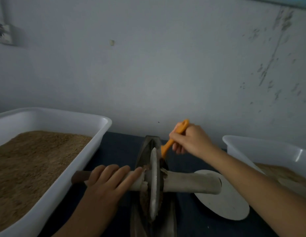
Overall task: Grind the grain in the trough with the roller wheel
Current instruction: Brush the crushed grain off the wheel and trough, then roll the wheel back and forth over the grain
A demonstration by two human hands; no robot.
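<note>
Two hands worked at the grinding trough.

The left hand (104, 180) lay with straight fingers on the wooden bar (188, 183) that ran through the roller wheel (154, 183). The wheel stood upright in the dark trough (145, 151), between the two hands, with brown grain (145, 195) low beside it. The right hand (189, 139) gripped an orange brush (172, 141), and its dark bristles touched the wheel's side. A white tub (66, 168) full of brown grain sat just left of the left hand. Another white tub (261, 149) sat right of the right arm, and a round white lid (229, 204) lay under that arm.
</note>
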